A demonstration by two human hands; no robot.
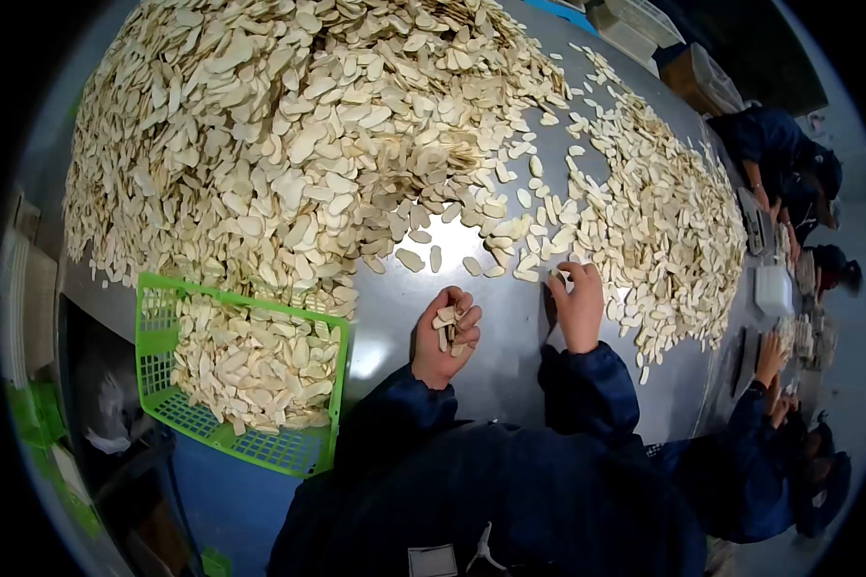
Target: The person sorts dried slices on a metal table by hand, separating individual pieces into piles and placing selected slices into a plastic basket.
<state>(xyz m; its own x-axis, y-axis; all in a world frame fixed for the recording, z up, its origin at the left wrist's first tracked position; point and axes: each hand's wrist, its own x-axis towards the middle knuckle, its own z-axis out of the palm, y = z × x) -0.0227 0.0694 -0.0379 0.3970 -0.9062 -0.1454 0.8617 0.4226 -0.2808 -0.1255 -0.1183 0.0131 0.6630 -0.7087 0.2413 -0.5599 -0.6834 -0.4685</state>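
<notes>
Several pale dried slices (445, 327) lie in my left hand (443, 338), its fingers curled round them, above the metal table. To its right, my right hand (579, 306) is raised over the table with thumb and fingertips brought together; a small slice seems to be between them, but it is hard to make out. A large heap of pale slices (260, 125) rises beyond my left hand. A smaller spread of slices (645, 212) lies beyond and to the right of my right hand. Loose slices (411, 260) are scattered between the two.
A green plastic basket (147, 358) holding many slices stands at the table's left front edge. The metal table (496, 385) shows between the hands and the heap. Co-workers in dark clothing (775, 144) stand along the right side, near a white container (774, 290). Bins stand at the far right.
</notes>
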